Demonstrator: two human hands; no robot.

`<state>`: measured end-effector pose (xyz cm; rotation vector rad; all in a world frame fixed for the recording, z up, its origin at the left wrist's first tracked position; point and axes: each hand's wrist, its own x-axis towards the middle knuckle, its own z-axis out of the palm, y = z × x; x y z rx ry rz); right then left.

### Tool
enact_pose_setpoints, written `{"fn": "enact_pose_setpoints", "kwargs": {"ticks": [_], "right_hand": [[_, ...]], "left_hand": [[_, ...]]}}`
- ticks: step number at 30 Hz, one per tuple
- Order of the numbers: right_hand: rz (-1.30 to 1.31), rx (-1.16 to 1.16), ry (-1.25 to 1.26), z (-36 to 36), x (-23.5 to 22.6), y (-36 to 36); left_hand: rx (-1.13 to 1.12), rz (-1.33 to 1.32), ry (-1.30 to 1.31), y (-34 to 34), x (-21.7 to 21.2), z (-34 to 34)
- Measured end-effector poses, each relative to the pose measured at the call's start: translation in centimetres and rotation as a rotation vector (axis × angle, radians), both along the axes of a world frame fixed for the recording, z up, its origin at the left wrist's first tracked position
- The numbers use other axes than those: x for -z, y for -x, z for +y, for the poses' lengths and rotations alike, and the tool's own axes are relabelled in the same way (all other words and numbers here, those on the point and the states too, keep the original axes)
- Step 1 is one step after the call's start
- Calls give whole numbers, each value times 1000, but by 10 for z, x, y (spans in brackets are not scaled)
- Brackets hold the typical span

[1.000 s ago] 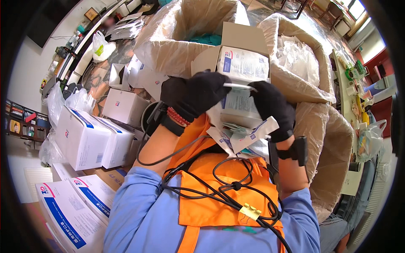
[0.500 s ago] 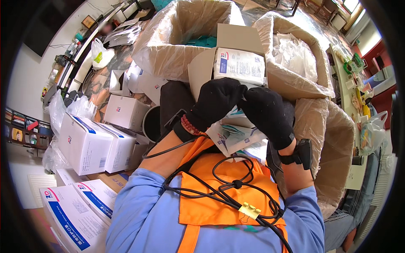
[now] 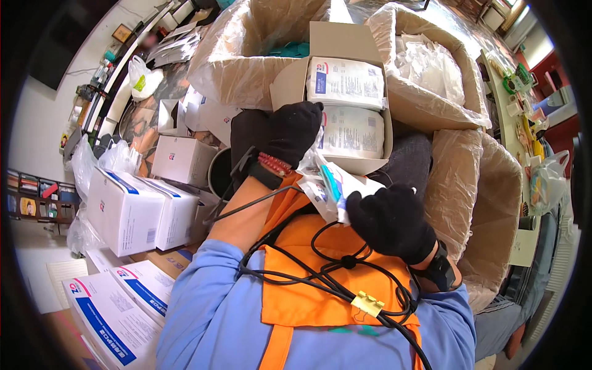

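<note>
Both my hands wear black gloves. My left hand [image 3: 293, 132] is closed at the left edge of an open carton [image 3: 364, 165], and the edge of a white packet seems to run up to its fingers. Over my lap, several white packets [image 3: 320, 188] lie fanned out, with a flat teal piece [image 3: 332, 180] showing between them. My right hand [image 3: 394, 219] is curled, its fingertips closed on the right side of these packets; its grip is partly hidden. In the carton sit two plump white printed packages, a far one [image 3: 345, 82] and a near one [image 3: 353, 132].
A plastic-lined box [image 3: 216, 80] with teal pieces stands far left; another [image 3: 478, 117] holds white wrappers. A third lined box [image 3: 493, 222] is at right. White cartons [image 3: 126, 216] are stacked at left beside a dark round bin [image 3: 220, 176]. Black cables [image 3: 320, 277] cross my orange apron [image 3: 290, 302].
My hands have moved apart: the right came down and nearer, the left shifted slightly left. The near package in the carton is now uncovered, and the packets on my lap are spread differently.
</note>
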<state>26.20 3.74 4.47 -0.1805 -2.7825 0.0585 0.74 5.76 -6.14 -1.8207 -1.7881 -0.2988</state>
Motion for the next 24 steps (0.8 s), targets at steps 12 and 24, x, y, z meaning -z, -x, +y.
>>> {"fn": "enact_pose_setpoints", "kwargs": {"ticks": [12,24], "right_hand": [[-58,148,531,32,101,18],[365,354,442,63,21,32]], "left_hand": [[195,-479,408,-7,-17,-12],[223,-413,554,-4,-28,-15]]}}
